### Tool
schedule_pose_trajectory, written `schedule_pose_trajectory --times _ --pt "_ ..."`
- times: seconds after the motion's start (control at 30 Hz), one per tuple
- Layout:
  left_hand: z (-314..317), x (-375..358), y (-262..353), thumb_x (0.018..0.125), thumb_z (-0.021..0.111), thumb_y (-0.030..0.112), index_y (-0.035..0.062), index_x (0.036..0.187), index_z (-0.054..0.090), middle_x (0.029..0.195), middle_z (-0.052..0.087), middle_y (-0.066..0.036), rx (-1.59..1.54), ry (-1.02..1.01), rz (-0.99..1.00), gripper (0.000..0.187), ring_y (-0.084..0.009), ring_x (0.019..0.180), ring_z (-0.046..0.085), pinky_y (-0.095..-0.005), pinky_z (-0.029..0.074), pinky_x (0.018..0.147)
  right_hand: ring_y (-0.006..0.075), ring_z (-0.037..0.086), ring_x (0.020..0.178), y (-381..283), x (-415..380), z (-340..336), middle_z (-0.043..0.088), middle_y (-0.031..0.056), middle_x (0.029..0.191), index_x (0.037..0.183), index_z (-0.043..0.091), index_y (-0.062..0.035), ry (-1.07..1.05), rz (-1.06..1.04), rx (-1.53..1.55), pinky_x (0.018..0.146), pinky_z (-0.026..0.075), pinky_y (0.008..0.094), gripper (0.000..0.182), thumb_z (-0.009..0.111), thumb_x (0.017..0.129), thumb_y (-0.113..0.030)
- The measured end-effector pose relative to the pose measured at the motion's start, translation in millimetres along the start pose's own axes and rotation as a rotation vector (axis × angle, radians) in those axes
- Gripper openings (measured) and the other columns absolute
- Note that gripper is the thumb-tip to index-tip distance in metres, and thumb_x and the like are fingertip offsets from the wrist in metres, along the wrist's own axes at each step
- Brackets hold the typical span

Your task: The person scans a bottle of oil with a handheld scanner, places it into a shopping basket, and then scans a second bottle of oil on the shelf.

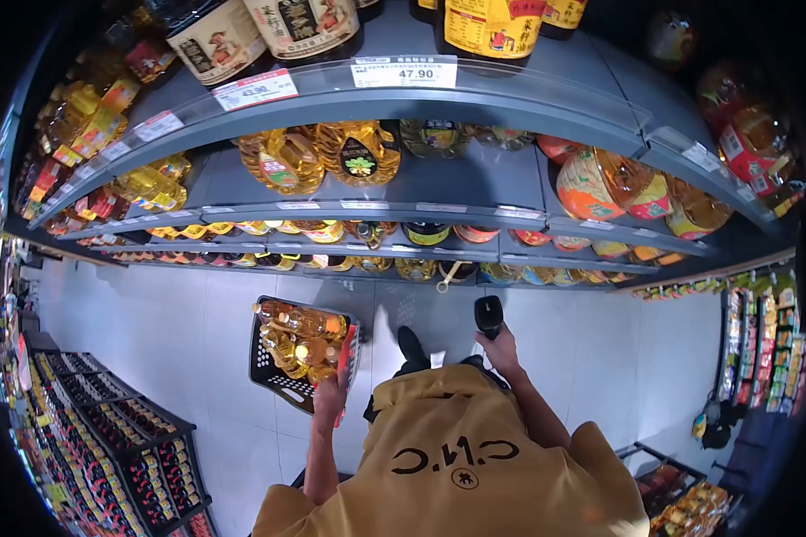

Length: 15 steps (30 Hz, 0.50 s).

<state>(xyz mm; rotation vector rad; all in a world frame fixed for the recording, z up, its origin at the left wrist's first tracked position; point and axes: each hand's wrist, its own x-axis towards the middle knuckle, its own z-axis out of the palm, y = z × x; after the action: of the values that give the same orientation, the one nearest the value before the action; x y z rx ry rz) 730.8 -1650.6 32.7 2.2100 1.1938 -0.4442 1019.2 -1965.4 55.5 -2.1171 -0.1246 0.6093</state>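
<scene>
My left hand (329, 391) is closed around the red handle (346, 356) of a black shopping basket (288, 387), which hangs low at my left side. Several bottles of golden cooking oil (306, 318) lie inside it. On the other side, my right hand (497, 345) grips a black handheld barcode scanner (488, 313), its head pointing forward toward the shelves. Part of the scanner's grip is hidden by my fingers.
Ahead runs a curved-looking grey shelf unit (510, 106) with several tiers of oil bottles (358, 154) and price tags (405, 73). Dark bottle racks (143, 438) stand behind me on the left. More goods racks (761, 349) line the right.
</scene>
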Motion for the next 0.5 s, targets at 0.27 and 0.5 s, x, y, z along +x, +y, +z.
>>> schedule_pose_trajectory --times 0.27,0.5 --pt "-38.6 14.7 82.1 0.091 0.063 0.044 0.0021 0.102 0.065 0.098 0.07 -0.023 0.302 0.138 0.153 0.044 -0.0426 0.097 0.066 -0.0526 0.051 0.085 0.0404 0.065 0.105 -29.8 -4.9 4.9 0.069 0.0234 0.108 0.124 0.055 -0.0001 -0.075 -0.041 -0.082 0.091 0.051 0.0454 0.056 0.075 0.082 -0.031" --pt "-38.9 37.7 170.0 0.092 0.064 0.036 0.0027 0.103 0.066 0.099 0.069 -0.02 0.068 0.095 0.438 0.036 -0.04 0.096 0.066 -0.0486 0.052 0.087 0.0406 0.065 0.105 -12.2 4.2 -4.8 0.069 0.0231 0.108 0.124 0.054 0.0005 -0.036 0.014 -0.098 0.091 0.052 0.0446 0.057 0.076 0.082 -0.031"
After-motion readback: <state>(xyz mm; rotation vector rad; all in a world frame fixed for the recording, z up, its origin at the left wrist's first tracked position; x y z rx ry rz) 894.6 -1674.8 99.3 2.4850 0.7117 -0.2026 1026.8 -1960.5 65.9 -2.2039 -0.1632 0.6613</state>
